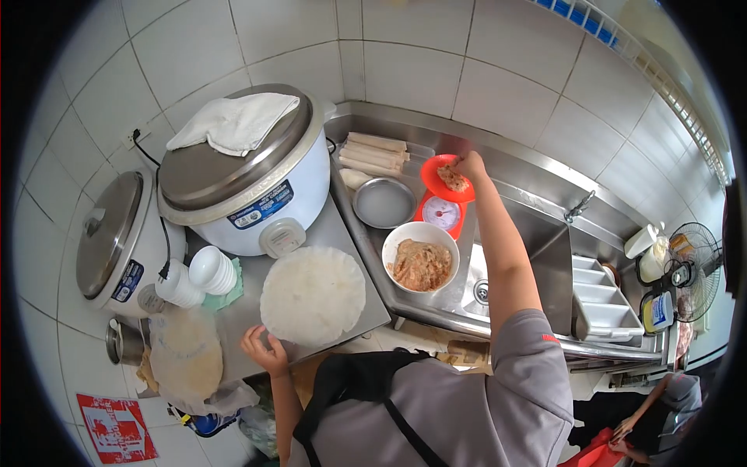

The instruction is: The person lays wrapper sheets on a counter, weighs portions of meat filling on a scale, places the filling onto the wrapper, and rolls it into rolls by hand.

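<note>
over the kitchen scale (441, 212), minced mixture (451, 180) on a red plate (432, 173)

head view: the right hand (470, 166) is closed on the plate's rim, its fingertips hard to make out; the step looks like portioning, and the next move calls for a steady plate. the left hand (266, 352), fingers loosely spread, seems empty beside the round wrapper (313, 296). whether plate touches scale is unclear.

Red dish (429, 177): rim pinched in right fingers (465, 165); clump of pale-brown minced filling (452, 178) inside, close to fingertips. White bowl (401, 237), heaped with similar filling, bodyward of those fingers. Round whitish wrapper (313, 296): flat, edge just beside left fingers (257, 337); contact unclear.
</note>
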`<state>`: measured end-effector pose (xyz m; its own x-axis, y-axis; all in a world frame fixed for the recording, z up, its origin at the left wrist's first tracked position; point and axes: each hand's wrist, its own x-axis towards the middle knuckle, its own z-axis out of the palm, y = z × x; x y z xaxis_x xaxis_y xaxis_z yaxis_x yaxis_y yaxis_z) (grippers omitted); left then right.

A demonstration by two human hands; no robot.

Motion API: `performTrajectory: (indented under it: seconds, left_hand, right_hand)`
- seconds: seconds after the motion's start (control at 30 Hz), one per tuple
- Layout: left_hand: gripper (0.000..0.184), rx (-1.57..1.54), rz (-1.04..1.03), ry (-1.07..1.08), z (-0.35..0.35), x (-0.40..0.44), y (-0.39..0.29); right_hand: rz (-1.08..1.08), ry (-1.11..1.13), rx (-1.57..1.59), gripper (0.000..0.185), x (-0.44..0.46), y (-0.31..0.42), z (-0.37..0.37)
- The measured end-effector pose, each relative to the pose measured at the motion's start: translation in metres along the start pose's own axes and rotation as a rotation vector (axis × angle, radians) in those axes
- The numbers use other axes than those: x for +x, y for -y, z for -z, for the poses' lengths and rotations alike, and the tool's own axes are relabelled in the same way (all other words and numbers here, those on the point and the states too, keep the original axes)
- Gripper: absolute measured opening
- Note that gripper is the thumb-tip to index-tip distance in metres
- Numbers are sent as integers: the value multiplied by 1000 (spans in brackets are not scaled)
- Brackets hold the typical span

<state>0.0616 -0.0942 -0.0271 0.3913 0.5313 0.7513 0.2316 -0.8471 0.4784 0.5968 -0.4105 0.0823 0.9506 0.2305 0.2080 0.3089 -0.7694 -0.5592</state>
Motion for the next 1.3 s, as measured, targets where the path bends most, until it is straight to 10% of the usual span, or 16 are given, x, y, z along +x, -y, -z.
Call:
performTrajectory:
  seconds: [0.8, 1.1, 1.3]
  left_hand:
    - [21, -4, -36, 30, -5, 1, 1]
    - [19, -13, -37, 32, -6, -1, 3]
    - [19, 25, -31, 27, 0, -1, -1]
  right_hand:
    - [81, 288, 527, 21, 5, 50, 56]
    - [58, 570, -337, 48, 30, 38, 33]
    - [4, 466, -317, 46, 29, 24, 7]
